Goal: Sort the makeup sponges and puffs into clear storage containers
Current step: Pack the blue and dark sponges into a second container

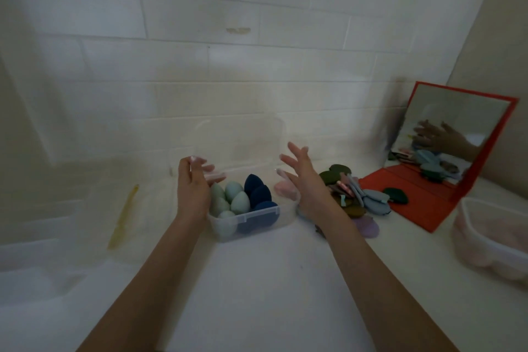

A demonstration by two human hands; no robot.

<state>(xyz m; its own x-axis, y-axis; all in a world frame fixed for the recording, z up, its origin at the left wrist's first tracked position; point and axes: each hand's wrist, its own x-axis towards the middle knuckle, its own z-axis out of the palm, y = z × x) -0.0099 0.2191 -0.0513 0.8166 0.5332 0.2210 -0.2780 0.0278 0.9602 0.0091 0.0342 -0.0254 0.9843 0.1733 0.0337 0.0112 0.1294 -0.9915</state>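
Note:
A clear storage container [251, 221] stands in the middle of the white table with its lid raised behind it. Inside lie several pale green egg sponges [234, 200] on the left and dark blue ones [258, 194] on the right. A pink sponge [284, 188] lies just right of them. My left hand [194, 186] hovers at the container's left wall, fingers loosely bent, holding nothing. My right hand [303, 180] hovers at its right side with fingers spread. A heap of flat puffs [348, 194] in olive, blue, pink and lilac lies to the right.
A red-framed folding mirror [457, 151] stands at the back right with a dark green puff [395, 194] on its base. Another clear container [491, 240] with pinkish contents sits at the right edge. A yellow stick [124, 216] lies on the left. A white brick wall is behind.

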